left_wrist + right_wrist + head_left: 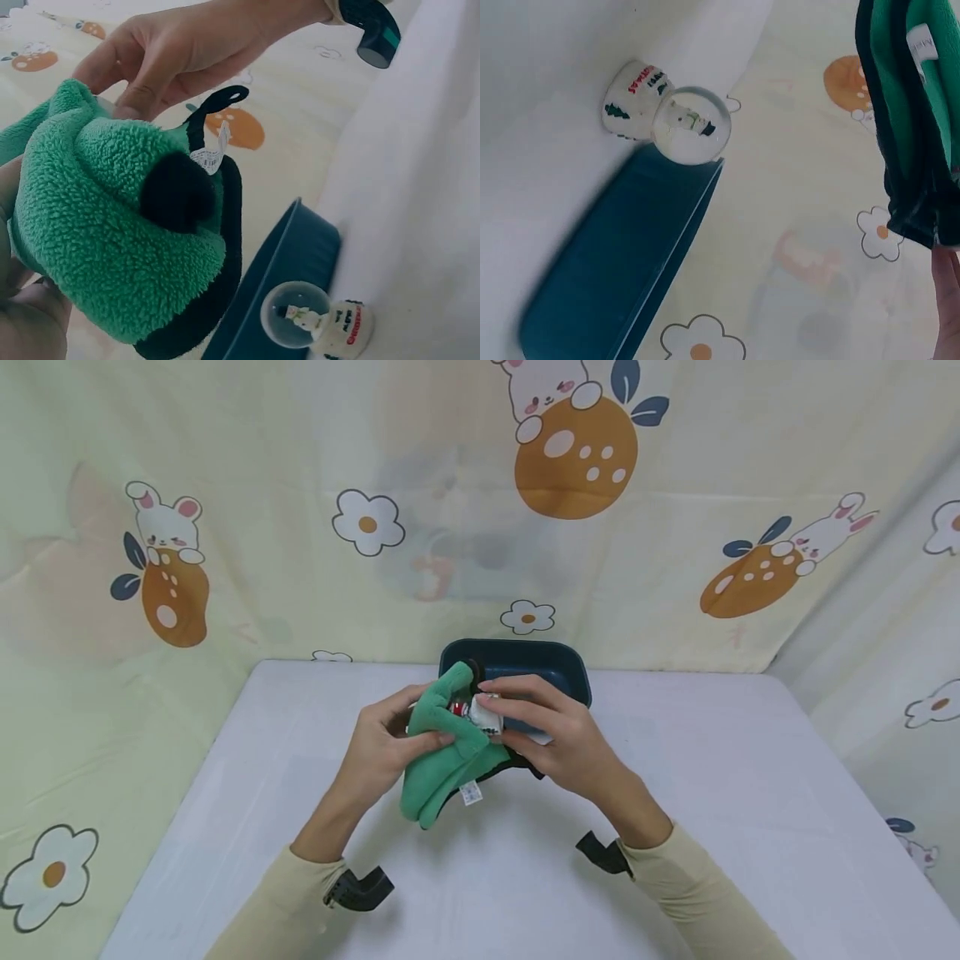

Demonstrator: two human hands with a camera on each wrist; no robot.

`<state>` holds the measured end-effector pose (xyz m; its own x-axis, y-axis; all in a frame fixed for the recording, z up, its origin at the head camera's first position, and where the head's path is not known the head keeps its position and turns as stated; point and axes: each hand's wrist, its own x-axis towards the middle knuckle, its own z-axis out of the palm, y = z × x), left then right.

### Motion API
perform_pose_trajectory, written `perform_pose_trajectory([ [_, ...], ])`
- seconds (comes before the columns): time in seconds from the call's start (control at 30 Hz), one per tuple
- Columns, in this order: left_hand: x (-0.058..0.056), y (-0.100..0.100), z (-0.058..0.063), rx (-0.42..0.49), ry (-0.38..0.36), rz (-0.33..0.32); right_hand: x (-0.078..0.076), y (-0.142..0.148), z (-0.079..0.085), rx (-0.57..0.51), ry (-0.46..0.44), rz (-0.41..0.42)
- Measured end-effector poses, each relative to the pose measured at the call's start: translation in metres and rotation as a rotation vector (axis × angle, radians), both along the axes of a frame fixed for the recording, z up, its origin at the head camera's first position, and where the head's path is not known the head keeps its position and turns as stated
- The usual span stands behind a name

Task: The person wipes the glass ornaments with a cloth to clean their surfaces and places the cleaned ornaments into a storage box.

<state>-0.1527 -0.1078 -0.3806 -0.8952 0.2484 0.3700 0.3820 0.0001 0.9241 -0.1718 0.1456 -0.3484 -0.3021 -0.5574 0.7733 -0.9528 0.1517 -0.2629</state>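
Object held in front of a tray (551, 662): the left hand (378, 739) grips a green cloth (450, 768) folded about a white object (486, 717), and the right hand (566, 739) pinches the exposed end. That end points toward the right hand, the nearer; the cloth hides the long axis. A snow globe (664, 112) stands upright just beside the tray, apart from both hands.

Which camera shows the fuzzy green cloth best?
The left wrist view: the green cloth is big and close, its fuzz clear. The head view shows it smaller and farther; the right wrist view catches only part, cut off at the right edge.
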Motion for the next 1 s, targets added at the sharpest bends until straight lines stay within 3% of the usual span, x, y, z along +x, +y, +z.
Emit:
perform_pose_trajectory([
  [0.13,0.0007,-0.0003,-0.0019,0.006,0.057,-0.009,0.0011,0.0009,0.0013,-0.001,-0.056,-0.009],
  [0.4,0.0014,0.0008,-0.0003,0.027,0.189,-0.068,0.0033,0.0037,0.0008,-0.012,-0.262,-0.020],
  [0.63,0.0025,0.0037,0.0010,0.014,0.267,-0.064,0.0076,0.0047,0.0024,-0.015,-0.420,-0.022],
  [1.0,0.0024,0.0047,-0.0007,-0.038,0.320,-0.011,0.0087,0.0061,0.0043,0.010,-0.505,-0.095],
])
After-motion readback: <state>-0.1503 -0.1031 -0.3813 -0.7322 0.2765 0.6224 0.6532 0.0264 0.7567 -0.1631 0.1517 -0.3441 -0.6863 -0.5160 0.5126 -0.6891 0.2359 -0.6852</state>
